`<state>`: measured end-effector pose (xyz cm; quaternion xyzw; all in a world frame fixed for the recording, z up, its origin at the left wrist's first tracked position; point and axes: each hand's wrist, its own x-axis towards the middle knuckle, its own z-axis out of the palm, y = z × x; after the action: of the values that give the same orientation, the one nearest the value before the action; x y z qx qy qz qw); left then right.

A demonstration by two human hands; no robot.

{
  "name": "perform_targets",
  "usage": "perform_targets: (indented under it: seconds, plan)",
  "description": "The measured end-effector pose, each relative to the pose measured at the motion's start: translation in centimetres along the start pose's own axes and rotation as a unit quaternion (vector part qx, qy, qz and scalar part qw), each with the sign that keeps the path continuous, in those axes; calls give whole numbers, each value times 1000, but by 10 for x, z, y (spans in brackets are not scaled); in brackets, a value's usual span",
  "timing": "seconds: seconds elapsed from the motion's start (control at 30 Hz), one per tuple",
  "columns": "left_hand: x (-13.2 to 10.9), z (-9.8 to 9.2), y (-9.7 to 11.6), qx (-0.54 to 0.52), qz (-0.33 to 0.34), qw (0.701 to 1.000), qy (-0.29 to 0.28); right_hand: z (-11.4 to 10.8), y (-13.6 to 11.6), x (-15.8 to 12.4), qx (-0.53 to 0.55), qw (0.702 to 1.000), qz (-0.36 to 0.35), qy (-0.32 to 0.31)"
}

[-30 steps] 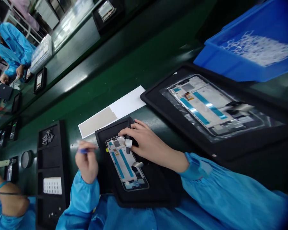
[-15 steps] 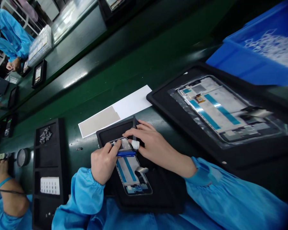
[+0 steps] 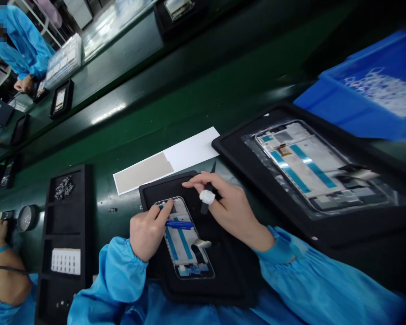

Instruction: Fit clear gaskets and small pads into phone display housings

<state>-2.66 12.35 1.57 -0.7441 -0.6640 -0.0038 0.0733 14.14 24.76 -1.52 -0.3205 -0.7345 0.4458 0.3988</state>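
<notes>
A phone frame [image 3: 186, 246] with blue strips and a grey flex cable lies in a black foam tray [image 3: 223, 280]. My left hand [image 3: 148, 232] is closed around a slim blue pen-like tool [image 3: 180, 224], which crosses the frame. Its fingertips press on the frame's upper end. Beside that end, my right hand [image 3: 232, 205] is apart from the frame and grips a slim black pointed tool [image 3: 205, 208]. One tip of this tool sticks up past the fingers; its exact kind is unclear. White wrapping covers the right thumb.
A larger black tray [image 3: 230, 146] with another phone frame [image 3: 311, 158] lies right, before a blue bin [image 3: 325, 104] of white scraps. White card [image 3: 192, 144] lies beyond. A compartment tray [image 3: 86, 216] with small parts stands left. Co-workers' arms [image 3: 11, 271] show at left.
My right hand has drawn back to the right from the frame's upper end, carrying the black tool. My left hand stays on the frame. The view has shifted slightly.
</notes>
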Motion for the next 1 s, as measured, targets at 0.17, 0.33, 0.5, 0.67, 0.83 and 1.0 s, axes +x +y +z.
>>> perform_targets:
  seconds: [0.17, 0.33, 0.5, 0.67, 0.83, 1.0]
  plan:
    - [15, -13, 4, 43, 15, 990, -132, 0, 1, 1, 80, 990, 64, 93]
    - [22, -20, 1, 15, 3, 976, -219, 0, 9, 13, 122, 976, 135, 123]
    - [33, -20, -13, -30, -58, 978, -199, 1, 16, 41, 65, 984, 148, 74]
    - [70, -12, -29, -50, -89, 987, -127, 10, 21, 72, -19, 987, 151, 53]
    - [85, -1, -35, -60, -69, 985, -149, 17, 26, 81, 8, 984, 165, 64]
    - [82, 3, -34, -70, -75, 985, -142, 19, 31, 77, 15, 986, 150, 68]
